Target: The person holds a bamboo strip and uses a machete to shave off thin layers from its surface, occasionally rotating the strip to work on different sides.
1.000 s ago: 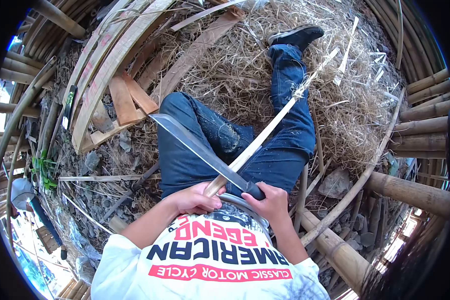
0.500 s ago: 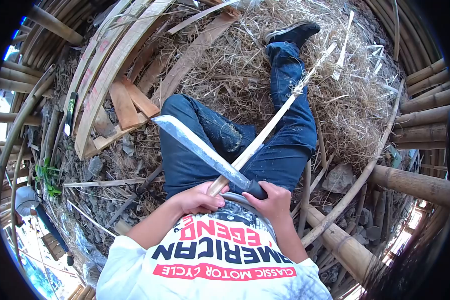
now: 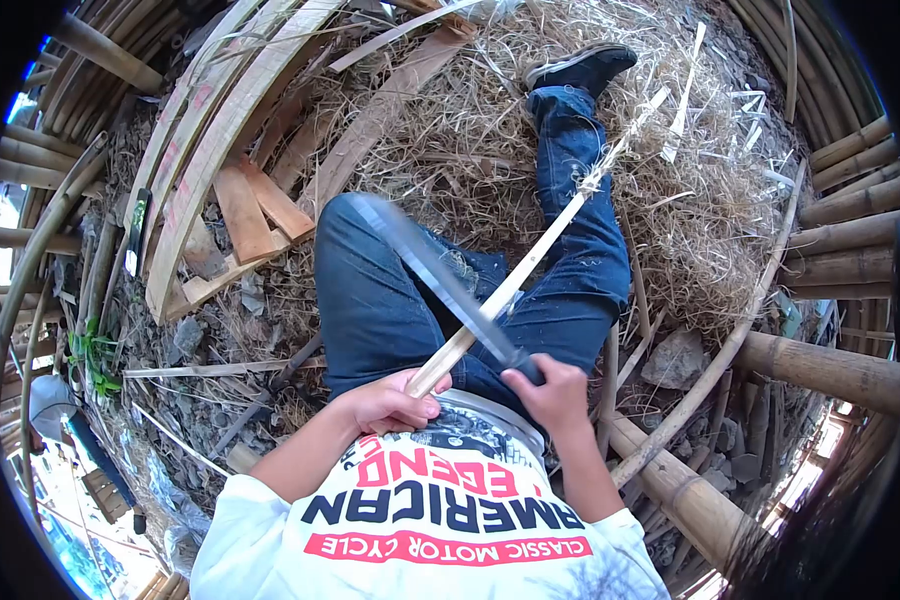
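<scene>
My left hand (image 3: 395,402) is closed round the near end of a pale bamboo strip (image 3: 545,243), close against my shirt. The strip slants up and right across my jeans (image 3: 360,290), and curled shavings (image 3: 592,182) cling to it near its far end. In my right hand (image 3: 556,395) is the black handle of a machete (image 3: 425,262). Its long blade crosses over the strip in this view and points up and left above my lap, blurred by motion.
Long curved planks (image 3: 210,140) and short wood pieces (image 3: 242,215) lie at the upper left. Fine shavings (image 3: 700,240) cover the ground by my shoe (image 3: 585,68). Thick bamboo poles (image 3: 820,370) stand at the right. A person's cap (image 3: 52,405) shows at the far left.
The machete has swung upright and to the right, its handle moving right and slightly away from my left hand. The bamboo strip stays nearly in place.
</scene>
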A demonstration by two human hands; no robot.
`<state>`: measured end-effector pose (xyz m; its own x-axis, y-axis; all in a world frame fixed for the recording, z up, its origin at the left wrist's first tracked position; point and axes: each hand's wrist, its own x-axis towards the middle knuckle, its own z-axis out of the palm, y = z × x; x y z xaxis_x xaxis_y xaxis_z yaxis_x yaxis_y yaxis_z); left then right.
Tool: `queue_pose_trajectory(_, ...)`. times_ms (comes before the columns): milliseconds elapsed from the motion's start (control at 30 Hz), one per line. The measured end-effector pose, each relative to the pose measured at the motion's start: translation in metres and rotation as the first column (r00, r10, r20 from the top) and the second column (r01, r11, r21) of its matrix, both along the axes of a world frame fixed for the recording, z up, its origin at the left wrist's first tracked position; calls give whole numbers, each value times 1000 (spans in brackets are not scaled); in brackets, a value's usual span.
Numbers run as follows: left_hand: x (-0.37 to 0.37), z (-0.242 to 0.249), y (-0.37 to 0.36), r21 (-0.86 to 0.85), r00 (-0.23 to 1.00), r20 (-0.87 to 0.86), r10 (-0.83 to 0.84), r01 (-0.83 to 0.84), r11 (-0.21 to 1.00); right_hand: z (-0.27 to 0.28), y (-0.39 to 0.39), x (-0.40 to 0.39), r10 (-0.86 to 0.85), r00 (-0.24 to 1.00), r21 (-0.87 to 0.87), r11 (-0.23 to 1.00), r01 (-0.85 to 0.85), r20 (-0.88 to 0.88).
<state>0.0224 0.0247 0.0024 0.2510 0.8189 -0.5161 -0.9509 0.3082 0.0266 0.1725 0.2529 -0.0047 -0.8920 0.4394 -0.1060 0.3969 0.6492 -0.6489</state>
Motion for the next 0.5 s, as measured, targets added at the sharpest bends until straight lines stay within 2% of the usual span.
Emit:
queue_pose_trajectory(67,1,-3,-3,13,999,-7,33,-32,999,2,-7,-5,24,999,-18,1000,-24,-22)
queue_pose_trajectory(133,3,-2,-4,-5,998,-57,-4,3,1000,1,5,-5,22,999,32,999,-23,30)
queue_pose_trajectory(167,4,-2,-4,-5,992,-125,-10,10,1000,1,12,-7,-5,1000,86,996,4,17)
queue_pose_trajectory(200,3,-3,-3,0,980,-196,-19,20,1000,-2,22,-7,-78,994,102,992,69,82)
queue_pose_trajectory(267,0,0,-2,33,982,-185,-31,38,999,-18,47,0,-190,980,85,979,186,53)
queue_pose_trajectory(400,-1,-4,-2,20,987,-153,-54,58,998,-17,53,2,-223,973,-17,974,224,57)
queue_pose_trajectory(500,-1,1,1,6,991,-125,-48,49,999,-10,31,-3,-34,999,-1,999,34,-41)
